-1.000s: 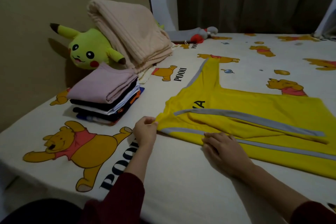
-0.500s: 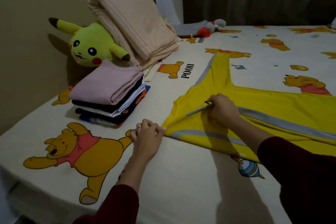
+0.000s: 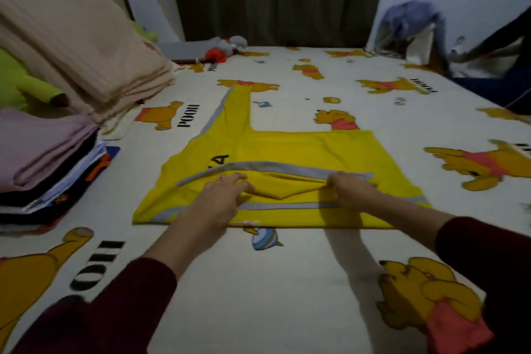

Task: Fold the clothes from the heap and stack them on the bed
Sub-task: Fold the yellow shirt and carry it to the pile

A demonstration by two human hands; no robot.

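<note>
A bed [image 3: 287, 282] in cartoon-bear sheets fills my view. One yellow shirt [image 3: 290, 149] lies flat under my two hands: my left hand [image 3: 221, 200] rests open, fingers spread on the folded sleeve; my right hand [image 3: 349, 190] pinches the grey-striped fold. One stack of folded clothes [image 3: 43, 167] sits left of my left hand.

Shirt: yellow shirt [image 3: 287, 152] spread on the bed [image 3: 287, 282].
Hands: left hand [image 3: 221, 195] and right hand [image 3: 349, 190] laid on the shirt.
Stack: folded clothes [image 3: 43, 164] piled left of the shirt.
</note>
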